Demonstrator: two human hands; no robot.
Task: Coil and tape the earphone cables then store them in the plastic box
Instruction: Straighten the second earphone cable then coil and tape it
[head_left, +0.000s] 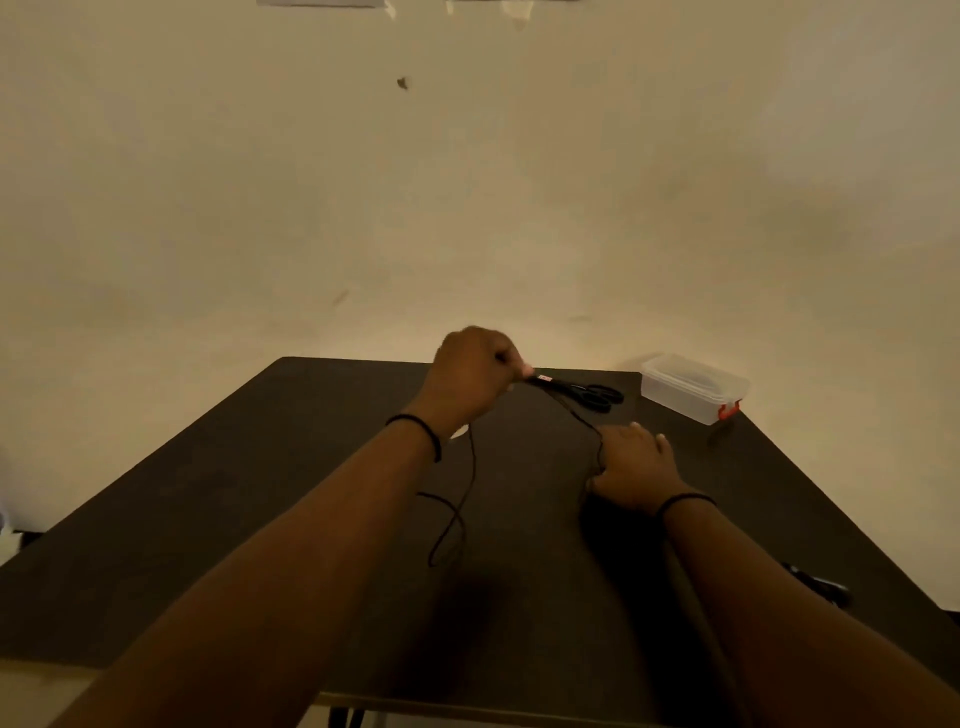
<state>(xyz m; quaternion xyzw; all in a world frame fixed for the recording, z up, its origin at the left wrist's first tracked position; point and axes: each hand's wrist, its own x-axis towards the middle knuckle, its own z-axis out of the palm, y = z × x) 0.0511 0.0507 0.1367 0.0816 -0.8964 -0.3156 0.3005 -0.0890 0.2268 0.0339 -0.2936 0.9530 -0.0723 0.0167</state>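
A dark surface (270, 499) runs from the lower left up to a plain cream wall (467, 182), and over it the left forearm reaches forward, a thin black band (422, 427) around its wrist. The left hand (475, 376) is raised above the far part of the surface with its fingers curled into a fist, pinching the earphone cable (470, 467) between thumb and fingertips. From under that hand one black strand drops down and curls into a loose loop lying on the surface between the two forearms. Another strand runs taut from the left hand's fingertips down and to the right, passing over the tip of the black scissors (587, 393), which lie flat near the far edge with their handles pointing right. That strand ends at the right hand (636, 470), which rests low on the surface with its fingers bent over the cable; how tightly it grips is hard to tell. A black band (685, 501) circles the right wrist as well. Further right, near the far corner, stands the clear plastic box (691, 387), its lid on and an orange-red latch on its near end, well apart from both hands. At the right edge of the surface lies a small dark object (818, 584), too blurred to identify.
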